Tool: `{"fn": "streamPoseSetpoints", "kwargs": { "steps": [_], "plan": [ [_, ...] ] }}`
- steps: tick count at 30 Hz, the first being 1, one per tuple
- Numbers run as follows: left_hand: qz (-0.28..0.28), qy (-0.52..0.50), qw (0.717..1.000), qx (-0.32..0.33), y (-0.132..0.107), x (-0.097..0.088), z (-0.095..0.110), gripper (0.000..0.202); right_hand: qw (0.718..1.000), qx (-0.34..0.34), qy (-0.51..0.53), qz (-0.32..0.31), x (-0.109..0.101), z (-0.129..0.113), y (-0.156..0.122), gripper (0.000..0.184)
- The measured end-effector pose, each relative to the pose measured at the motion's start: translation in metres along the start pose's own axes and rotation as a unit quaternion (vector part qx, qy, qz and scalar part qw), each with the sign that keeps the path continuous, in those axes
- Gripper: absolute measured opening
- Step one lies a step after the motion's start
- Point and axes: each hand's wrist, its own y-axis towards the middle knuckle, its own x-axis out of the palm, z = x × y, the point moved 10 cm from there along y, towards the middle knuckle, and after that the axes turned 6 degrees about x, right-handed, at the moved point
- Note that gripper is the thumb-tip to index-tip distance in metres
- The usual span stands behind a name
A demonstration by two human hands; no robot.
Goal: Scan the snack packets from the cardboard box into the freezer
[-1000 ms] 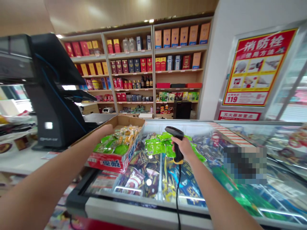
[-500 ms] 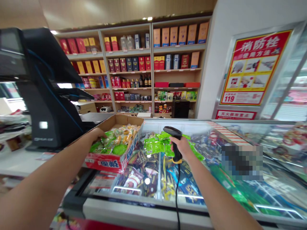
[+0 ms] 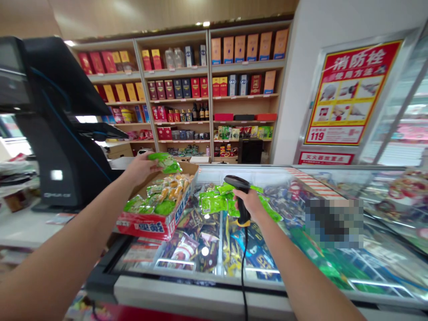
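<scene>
My left hand (image 3: 142, 168) is closed on a green snack packet (image 3: 166, 162), raised over the back of an open cardboard box (image 3: 142, 226). Inside the box lie more small packets (image 3: 170, 191), green and clear with orange-brown contents. My right hand (image 3: 250, 203) grips a black barcode scanner (image 3: 243, 206) by its handle, its head up and its cable hanging down toward me. Behind and beside the scanner, several bright green packets (image 3: 212, 203) lie on the glass top of a chest freezer (image 3: 197, 292).
A black checkout terminal (image 3: 56, 133) stands at the left on a white counter (image 3: 20, 229). Wrapped goods (image 3: 185, 249) show through the freezer glass. Shelves of boxed bottles (image 3: 197, 87) line the back wall, and a red fire-hydrant poster (image 3: 354, 93) hangs at the right.
My left hand has risen out of the box with a green packet in it. My right hand still holds the scanner in nearly the same place.
</scene>
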Motion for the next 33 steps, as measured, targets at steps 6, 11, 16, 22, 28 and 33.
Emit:
{"fn": "streamPoseSetpoints", "kwargs": {
  "steps": [6,11,16,22,28,33],
  "plan": [
    [-0.150,-0.146,0.971,-0.111,-0.085,0.125,-0.049,0.017,0.991,0.051,0.116,-0.047,0.006,0.011,0.002,0.022],
    [-0.193,-0.248,0.934,-0.170,-0.131,0.176,-0.110,0.018,0.986,0.075,0.132,-0.062,0.007,0.020,0.006,0.027],
    [-0.204,-0.281,0.911,-0.223,-0.142,0.177,-0.148,0.025,0.990,0.010,0.140,-0.017,-0.004,0.016,0.013,0.030],
    [-0.199,-0.326,0.880,-0.283,-0.153,0.173,-0.168,0.049,0.990,-0.046,0.103,0.085,-0.025,0.011,0.014,0.026],
    [-0.072,-0.284,0.921,-0.255,-0.133,0.146,-0.189,0.026,0.996,-0.022,0.029,0.086,-0.024,0.010,0.008,0.019],
    [0.046,-0.280,0.947,-0.149,-0.110,0.114,-0.186,0.024,0.991,-0.007,-0.080,-0.111,0.018,0.011,-0.006,0.017]
  ]
}}
